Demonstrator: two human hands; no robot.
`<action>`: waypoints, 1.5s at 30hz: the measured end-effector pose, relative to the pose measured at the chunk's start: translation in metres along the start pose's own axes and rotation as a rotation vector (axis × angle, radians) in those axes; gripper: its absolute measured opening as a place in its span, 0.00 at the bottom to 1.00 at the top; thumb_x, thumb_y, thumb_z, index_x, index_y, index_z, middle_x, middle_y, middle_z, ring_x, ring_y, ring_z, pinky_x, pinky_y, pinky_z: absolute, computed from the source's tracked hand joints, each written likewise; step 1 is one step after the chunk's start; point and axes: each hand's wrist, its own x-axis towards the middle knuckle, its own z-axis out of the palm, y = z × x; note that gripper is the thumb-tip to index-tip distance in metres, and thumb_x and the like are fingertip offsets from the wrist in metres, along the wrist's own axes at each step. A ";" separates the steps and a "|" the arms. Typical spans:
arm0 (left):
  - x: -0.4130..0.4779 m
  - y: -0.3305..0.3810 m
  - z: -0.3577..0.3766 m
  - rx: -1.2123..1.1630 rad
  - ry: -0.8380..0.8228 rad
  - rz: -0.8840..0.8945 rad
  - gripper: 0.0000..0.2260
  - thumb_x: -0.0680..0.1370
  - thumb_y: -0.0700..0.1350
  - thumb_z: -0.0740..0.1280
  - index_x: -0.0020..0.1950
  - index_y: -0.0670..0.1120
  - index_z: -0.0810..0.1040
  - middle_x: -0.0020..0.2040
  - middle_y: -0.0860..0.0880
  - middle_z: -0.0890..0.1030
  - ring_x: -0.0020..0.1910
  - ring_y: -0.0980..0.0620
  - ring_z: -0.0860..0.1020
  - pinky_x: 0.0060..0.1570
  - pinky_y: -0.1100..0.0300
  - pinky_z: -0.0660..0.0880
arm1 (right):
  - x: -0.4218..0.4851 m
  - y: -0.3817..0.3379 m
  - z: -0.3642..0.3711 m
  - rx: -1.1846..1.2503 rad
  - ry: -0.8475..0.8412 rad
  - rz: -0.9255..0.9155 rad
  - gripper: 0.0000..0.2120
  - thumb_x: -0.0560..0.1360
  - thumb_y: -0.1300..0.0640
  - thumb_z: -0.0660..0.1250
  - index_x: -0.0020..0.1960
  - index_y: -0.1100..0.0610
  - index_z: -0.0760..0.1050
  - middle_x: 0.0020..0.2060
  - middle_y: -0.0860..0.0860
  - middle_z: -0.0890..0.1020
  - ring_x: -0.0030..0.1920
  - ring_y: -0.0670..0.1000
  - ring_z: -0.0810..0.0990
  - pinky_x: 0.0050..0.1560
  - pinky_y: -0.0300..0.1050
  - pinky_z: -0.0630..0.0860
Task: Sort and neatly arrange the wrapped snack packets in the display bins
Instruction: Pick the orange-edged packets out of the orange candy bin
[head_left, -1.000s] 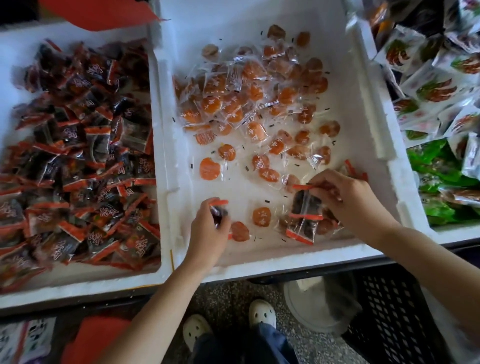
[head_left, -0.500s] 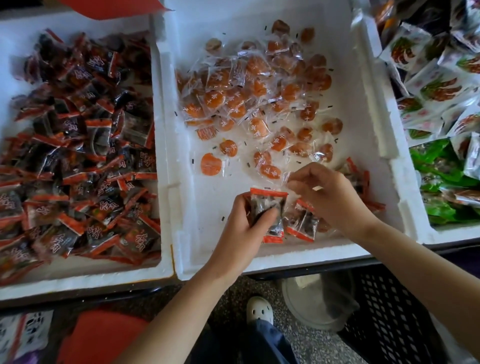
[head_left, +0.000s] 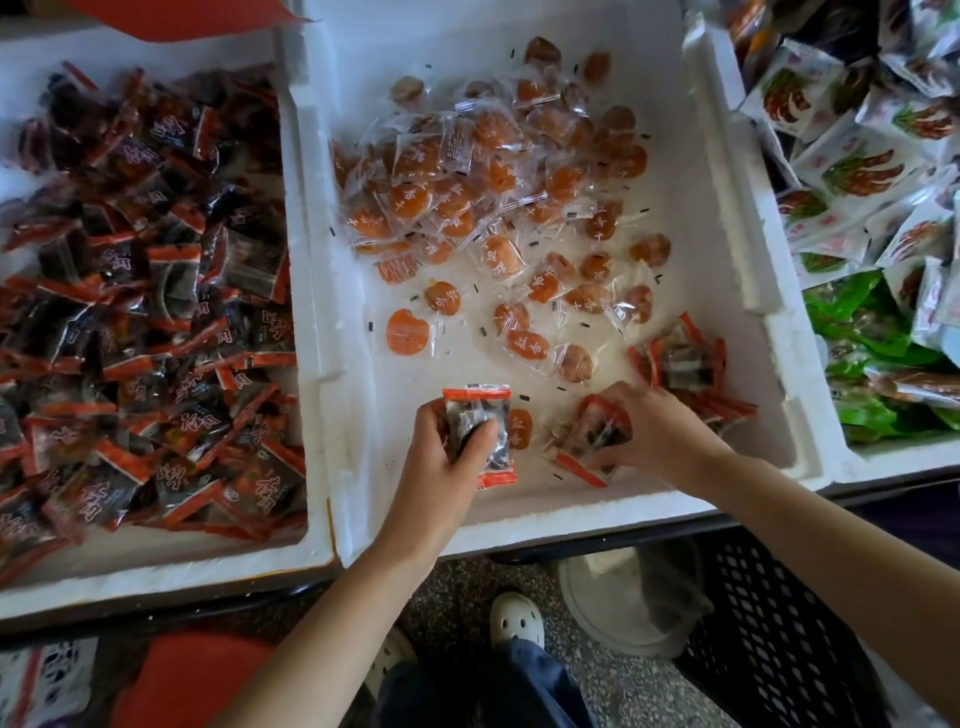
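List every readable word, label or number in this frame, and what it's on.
"红杏", sideways: orange packet beside the left hand.
White characters on the dark packets: too blurred to read.
Print on the white packets: too small to read.
No numbers legible.

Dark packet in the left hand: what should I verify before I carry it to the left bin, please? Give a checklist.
1. Left hand grips the dark packet: ok.
2. Left bin holds matching packets: ok.
3. Middle bin holds only orange packets: not ok; stray dark packets lie at its right side.
4. Right hand has a firm grip on its pile: cannot tell.
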 end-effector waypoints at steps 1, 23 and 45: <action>0.001 -0.001 0.000 0.016 0.002 -0.004 0.07 0.80 0.44 0.64 0.56 0.51 0.69 0.53 0.51 0.78 0.44 0.68 0.79 0.40 0.73 0.74 | -0.003 -0.003 -0.003 0.036 0.027 -0.006 0.27 0.67 0.49 0.75 0.61 0.56 0.72 0.44 0.46 0.78 0.42 0.45 0.76 0.38 0.31 0.69; 0.013 0.017 0.044 0.010 -0.220 -0.037 0.20 0.69 0.55 0.71 0.58 0.53 0.71 0.56 0.50 0.80 0.53 0.56 0.81 0.55 0.52 0.79 | -0.028 0.007 -0.044 0.811 0.188 -0.144 0.22 0.70 0.65 0.71 0.62 0.52 0.73 0.52 0.47 0.81 0.53 0.42 0.80 0.56 0.37 0.76; 0.024 0.009 0.022 -0.072 -0.073 -0.028 0.20 0.66 0.57 0.69 0.55 0.54 0.72 0.53 0.49 0.82 0.52 0.50 0.82 0.53 0.50 0.79 | 0.004 0.016 -0.042 0.005 0.496 -0.028 0.06 0.70 0.46 0.71 0.44 0.47 0.78 0.41 0.43 0.80 0.42 0.47 0.77 0.41 0.43 0.75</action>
